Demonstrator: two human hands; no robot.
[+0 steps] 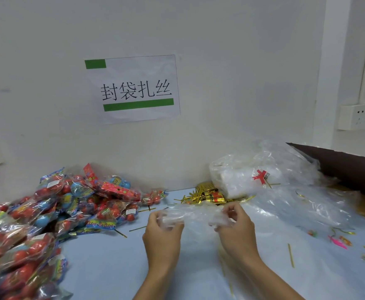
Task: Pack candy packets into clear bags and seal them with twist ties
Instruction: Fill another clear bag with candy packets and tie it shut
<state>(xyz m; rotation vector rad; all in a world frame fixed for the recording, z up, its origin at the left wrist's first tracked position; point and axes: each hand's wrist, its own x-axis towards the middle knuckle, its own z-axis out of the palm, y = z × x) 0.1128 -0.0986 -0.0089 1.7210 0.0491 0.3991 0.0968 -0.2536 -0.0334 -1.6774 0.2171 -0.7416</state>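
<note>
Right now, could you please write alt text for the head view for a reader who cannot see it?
Two hands, left hand and right hand, pinch an empty clear bag above a pale blue table. Candy packets are heaped at left; gold twist ties and more bags lie behind.

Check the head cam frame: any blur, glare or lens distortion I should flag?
Head view: wide-angle bowing, the wall sign leans and the socket strip tilts; candy packets smear toward the lower-left corner; soft glare on the clear bag held between the left hand and right hand washes out its edges; lighting flat, shadows faint.
</note>
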